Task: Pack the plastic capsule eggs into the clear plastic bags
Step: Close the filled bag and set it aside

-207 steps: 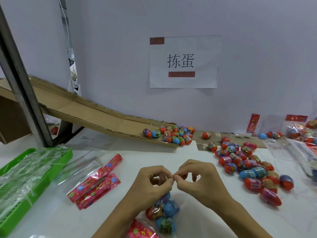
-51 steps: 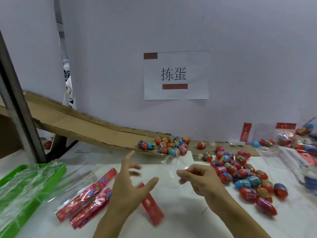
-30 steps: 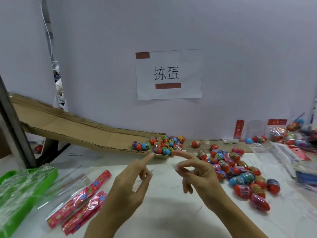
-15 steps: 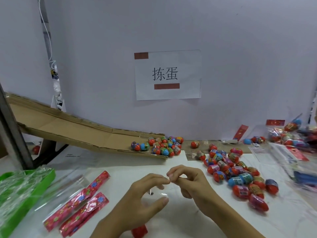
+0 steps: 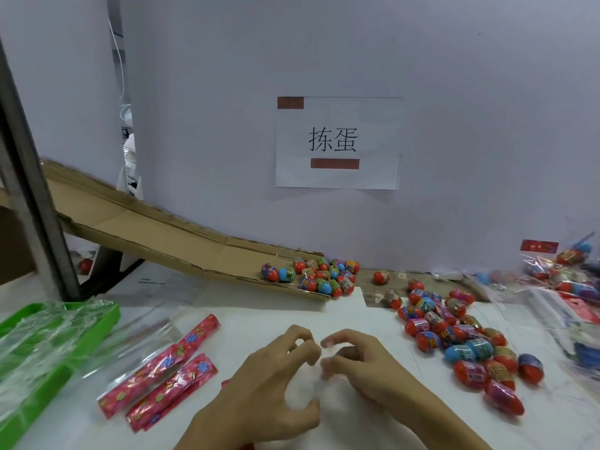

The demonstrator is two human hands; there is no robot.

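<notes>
Both hands (image 5: 319, 371) on clear bag (image 5: 308, 389)

From here I can't make out what my hands pinch: the clear bag (image 5: 313, 381) between the left hand (image 5: 276, 381) and right hand (image 5: 360, 368) is a pale smear, its edges lost against the table (image 5: 259, 316). A red strip (image 5: 225, 382) peeks from behind my left hand at 9 o'clock; the rest is hidden. At 3 o'clock the filled bags (image 5: 565, 274) are blurred and cut by the frame edge. The tray (image 5: 107, 315) at 9 o'clock runs off the left edge. A red egg (image 5: 85, 265) under the ramp (image 5: 156, 235) is half hidden.
</notes>
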